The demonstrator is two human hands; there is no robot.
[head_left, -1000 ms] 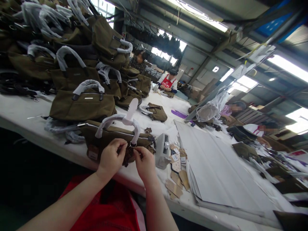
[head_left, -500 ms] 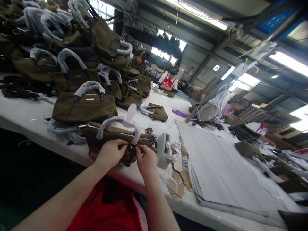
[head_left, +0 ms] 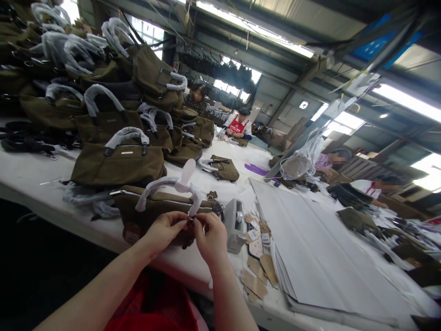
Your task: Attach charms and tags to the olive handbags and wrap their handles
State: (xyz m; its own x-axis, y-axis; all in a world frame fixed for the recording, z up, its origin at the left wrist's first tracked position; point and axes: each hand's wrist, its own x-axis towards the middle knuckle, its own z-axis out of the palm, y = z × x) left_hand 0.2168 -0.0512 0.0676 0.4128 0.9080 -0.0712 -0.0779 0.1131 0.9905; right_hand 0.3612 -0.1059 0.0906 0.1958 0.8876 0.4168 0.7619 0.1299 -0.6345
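1. In the head view, my left fingers [head_left: 175, 218] are pinched on the top of a dark charm [head_left: 188, 238], right below the wrapped handle [head_left: 155, 186].
2. My right fingers [head_left: 208, 219] pinch it from the other side, nearly meeting the left; the exact part gripped is too small to tell.
3. The olive bag [head_left: 134, 216] sits at the near edge of the white surface [head_left: 232, 191], a pale strip [head_left: 185, 177] upright at its handle.
4. Just right of it stands a grey dispenser [head_left: 230, 232], with brown tags [head_left: 254, 284] beyond; more bags [head_left: 117, 166] pile up behind, to the left.
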